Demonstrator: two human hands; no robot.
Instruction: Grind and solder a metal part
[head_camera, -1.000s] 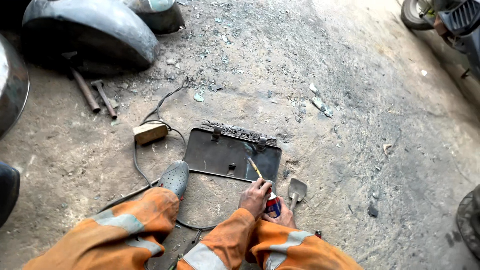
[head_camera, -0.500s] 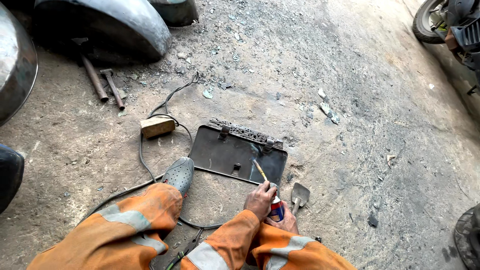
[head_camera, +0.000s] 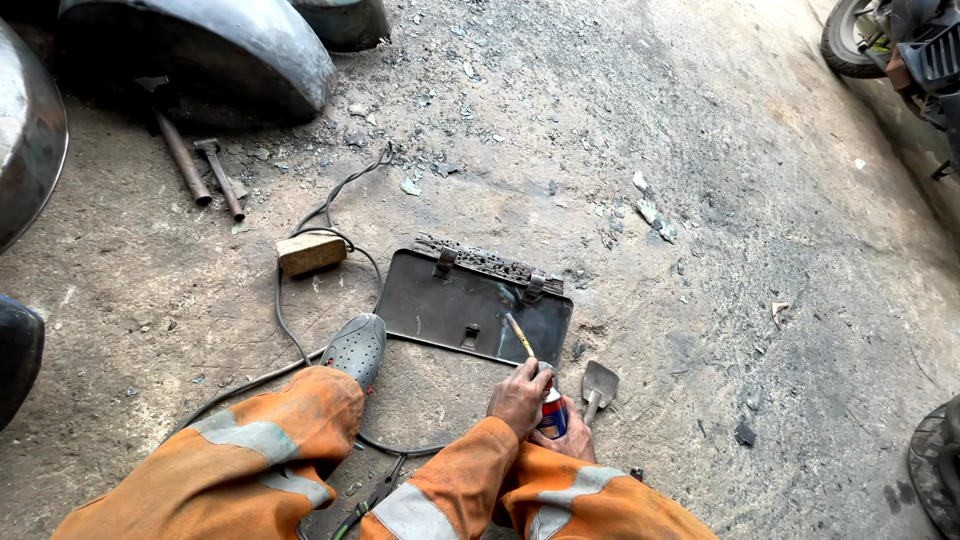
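Note:
A dark metal plate (head_camera: 450, 305) with a rusty hinged strip along its far edge lies flat on the dirt floor. My left hand (head_camera: 518, 398) is at the plate's near right corner, gripping a thin yellowish stick (head_camera: 519, 335) whose tip rests on the plate. Just behind it, my right hand (head_camera: 572, 442) holds a small red, blue and white can (head_camera: 552, 415) upright. Both sleeves are orange with grey reflective bands. My grey shoe (head_camera: 355, 347) touches the plate's near left edge.
A small metal scraper (head_camera: 598, 385) lies right of the can. A wooden block (head_camera: 311, 252) and a black cable (head_camera: 285, 325) lie left of the plate. Two hammers (head_camera: 205, 170) and curved metal fenders (head_camera: 200, 50) lie at the far left. A wheel (head_camera: 850, 40) is at the far right.
My head has shifted a little, so the scene sits slightly lower and to the right. The hands, stick and can stay at the plate's corner.

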